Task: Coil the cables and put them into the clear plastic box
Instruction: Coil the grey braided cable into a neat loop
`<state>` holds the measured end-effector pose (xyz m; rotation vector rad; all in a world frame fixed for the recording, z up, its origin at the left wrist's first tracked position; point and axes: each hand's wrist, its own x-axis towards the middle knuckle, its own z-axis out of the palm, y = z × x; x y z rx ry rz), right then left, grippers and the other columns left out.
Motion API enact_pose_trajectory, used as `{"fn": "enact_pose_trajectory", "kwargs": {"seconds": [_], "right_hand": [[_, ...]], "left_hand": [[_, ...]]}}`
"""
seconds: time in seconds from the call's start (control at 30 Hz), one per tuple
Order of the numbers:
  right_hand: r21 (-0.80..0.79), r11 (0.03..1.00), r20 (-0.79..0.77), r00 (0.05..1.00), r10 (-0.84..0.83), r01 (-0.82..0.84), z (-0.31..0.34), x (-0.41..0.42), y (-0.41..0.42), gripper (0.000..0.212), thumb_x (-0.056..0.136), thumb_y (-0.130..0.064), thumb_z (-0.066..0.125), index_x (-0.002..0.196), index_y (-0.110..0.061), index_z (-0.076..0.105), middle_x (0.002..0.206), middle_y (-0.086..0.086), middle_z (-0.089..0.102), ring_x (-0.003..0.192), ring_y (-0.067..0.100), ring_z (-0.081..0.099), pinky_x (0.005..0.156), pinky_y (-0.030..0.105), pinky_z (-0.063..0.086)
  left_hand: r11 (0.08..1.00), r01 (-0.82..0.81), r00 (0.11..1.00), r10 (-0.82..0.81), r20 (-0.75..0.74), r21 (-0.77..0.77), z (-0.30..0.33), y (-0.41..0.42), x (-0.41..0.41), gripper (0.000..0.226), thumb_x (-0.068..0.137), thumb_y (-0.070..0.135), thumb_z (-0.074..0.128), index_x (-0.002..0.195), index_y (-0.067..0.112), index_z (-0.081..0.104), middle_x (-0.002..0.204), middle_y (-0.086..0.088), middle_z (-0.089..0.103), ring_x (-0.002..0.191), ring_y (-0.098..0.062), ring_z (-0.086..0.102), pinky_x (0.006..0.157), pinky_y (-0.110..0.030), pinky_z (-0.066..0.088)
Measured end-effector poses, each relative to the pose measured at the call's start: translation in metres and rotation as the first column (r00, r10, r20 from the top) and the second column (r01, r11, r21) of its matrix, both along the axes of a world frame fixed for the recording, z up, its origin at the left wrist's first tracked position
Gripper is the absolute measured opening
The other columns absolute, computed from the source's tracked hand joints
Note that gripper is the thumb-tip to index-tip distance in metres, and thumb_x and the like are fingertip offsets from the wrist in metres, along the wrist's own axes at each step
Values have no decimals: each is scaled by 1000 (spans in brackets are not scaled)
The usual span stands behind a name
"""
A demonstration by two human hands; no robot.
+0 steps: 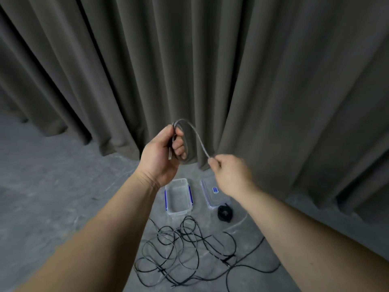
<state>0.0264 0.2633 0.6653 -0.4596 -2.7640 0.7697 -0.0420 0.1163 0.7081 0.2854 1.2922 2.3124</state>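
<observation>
Cable [197,135] spans both hands — left hand [162,152] grips its coil, right hand [229,173] pinches the free strand.

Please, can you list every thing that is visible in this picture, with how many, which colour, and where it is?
grey cable: one, grey, partly coiled, held up in front of the curtain, between both hands
clear plastic box: one, clear with blue clips, open, on the floor below the hands
lid: one, clear with a blue label, on the floor right of the box
coiled cable: one, black, on the floor touching the near end of the lid
loose cables: black, tangled, number cannot be told, on the floor nearer than the box
curtain: grey-brown, behind everything
floor: grey
left hand: grips the coil
right hand: pinches the cable's free part
</observation>
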Motion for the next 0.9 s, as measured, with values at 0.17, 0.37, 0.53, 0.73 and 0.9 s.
{"fn": "enact_pose_trajectory", "kwargs": {"seconds": [0.17, 0.37, 0.53, 0.73, 0.9], "right_hand": [[349, 768, 408, 825, 391, -537, 158, 38, -17, 21, 88, -6, 46, 103, -7, 60, 103, 12, 53, 96, 29, 56, 75, 30, 43], [168, 851, -95, 851, 516, -497, 310, 77, -7, 17, 82, -10, 62, 90, -21, 73, 84, -5, 70, 75, 4, 60, 74, 18, 42], [-340, 796, -77, 859, 506, -500, 363, 103, 18, 22, 79, -10, 74, 76, -13, 52, 52, -2, 53, 42, 11, 46, 43, 23, 37], [-674, 514, -254, 819, 514, -531, 379, 113, 41, 18, 86, 8, 58, 81, -9, 60, 60, 2, 50, 52, 10, 45, 52, 24, 46], [-614, 572, -574, 805, 151, -544, 389, 101, 12, 17, 83, 0, 68, 79, -16, 66, 68, -4, 60, 62, 11, 51, 57, 23, 41]], "left_hand": [[983, -17, 976, -23, -216, -182, 125, 5, 32, 30, 104, 20, 32, 79, 13, 48, 55, 3, 35, 50, -12, 32, 54, -24, 29], [888, -243, 803, -41, -594, -390, 222, 8, 79, 33, 106, 17, 35, 75, 12, 43, 59, 4, 47, 53, -5, 45, 57, -22, 41], [905, -283, 763, 11, -647, -319, 274, 10, 108, 32, 106, 18, 34, 75, 11, 40, 62, -3, 36, 49, -5, 36, 47, -16, 36], [979, -160, 843, 70, -533, -124, 307, 3, 123, 36, 105, 17, 30, 73, 8, 45, 44, -1, 36, 38, -11, 29, 44, -22, 30], [987, 161, 895, -150, -419, -9, 327, 1, 135, 38, 103, 23, 26, 80, 8, 50, 43, 3, 32, 33, -6, 22, 46, -22, 31]]}}
